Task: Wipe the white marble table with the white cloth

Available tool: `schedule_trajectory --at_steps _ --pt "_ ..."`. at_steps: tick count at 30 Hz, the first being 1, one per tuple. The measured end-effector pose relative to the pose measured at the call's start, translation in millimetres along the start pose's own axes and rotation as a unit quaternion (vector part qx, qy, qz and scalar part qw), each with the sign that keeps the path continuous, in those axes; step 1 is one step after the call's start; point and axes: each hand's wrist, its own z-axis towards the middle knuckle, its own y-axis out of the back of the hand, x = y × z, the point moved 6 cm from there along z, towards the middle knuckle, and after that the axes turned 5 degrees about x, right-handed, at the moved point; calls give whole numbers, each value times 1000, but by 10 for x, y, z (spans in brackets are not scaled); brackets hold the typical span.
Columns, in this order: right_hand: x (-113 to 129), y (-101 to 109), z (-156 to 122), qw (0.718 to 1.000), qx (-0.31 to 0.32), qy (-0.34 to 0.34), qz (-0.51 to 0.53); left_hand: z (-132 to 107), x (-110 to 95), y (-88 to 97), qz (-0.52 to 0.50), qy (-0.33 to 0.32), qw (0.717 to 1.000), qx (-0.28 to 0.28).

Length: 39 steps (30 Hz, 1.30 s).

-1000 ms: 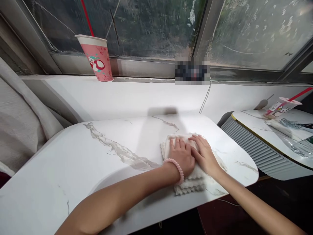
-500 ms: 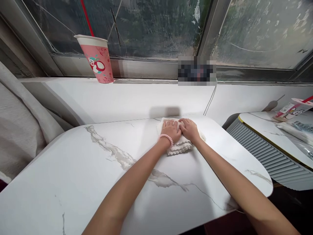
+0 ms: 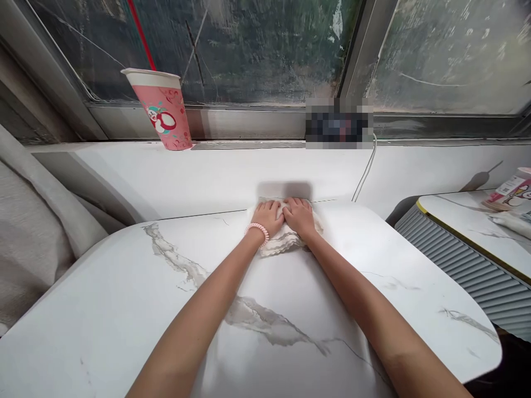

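Note:
A folded cream-white cloth [image 3: 282, 243] with scalloped edges lies on the white marbled table [image 3: 124, 298], close to its far edge by the wall. My left hand [image 3: 269, 216], with a pink coiled band [image 3: 258, 225] at the wrist, presses down on the left part of the cloth, fingers bent over it. Beside it, my right hand [image 3: 299, 215] grips the right part in the same way, and the two thumbs nearly meet. Both hands hide much of the cloth. Its lower edge shows below them.
A pink paper cup [image 3: 166, 113] with a red straw stands on the window ledge, near a blurred dark object [image 3: 339, 124] with a white cable [image 3: 365, 171]. Grey curtain [image 3: 37, 232] hangs at left. At right, a ribbed cabinet [image 3: 464, 265] carries another pink cup [image 3: 512, 190].
Both hands have slid left along the table's far edge, and the cloth has moved with them. The view has shifted slightly, so the right-hand cabinet sits farther right.

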Motion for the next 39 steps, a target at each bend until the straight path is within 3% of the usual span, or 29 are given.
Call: schedule_trajectory --at_steps 4,10,18,23,26,31,39 --pt "218 -80 -23 999 21 31 -2 -147 158 59 26 20 999 -16" --pt "384 -5 -392 997 39 59 8 -573 55 116 59 34 997 -23" --pt "468 340 -1385 991 81 104 -6 -1451 -455 76 107 10 994 -3" --pt "402 612 -1964 987 115 86 65 -1946 -829 68 134 -49 990 16" --pt "426 681 -2208 982 131 88 106 -2174 -908 107 148 -76 986 6" --pt "610 610 -2305 980 137 76 125 -2364 -772 200 132 -98 986 -5" --pt "1081 295 -1955 967 167 121 152 -2337 -212 370 144 -30 989 -25"
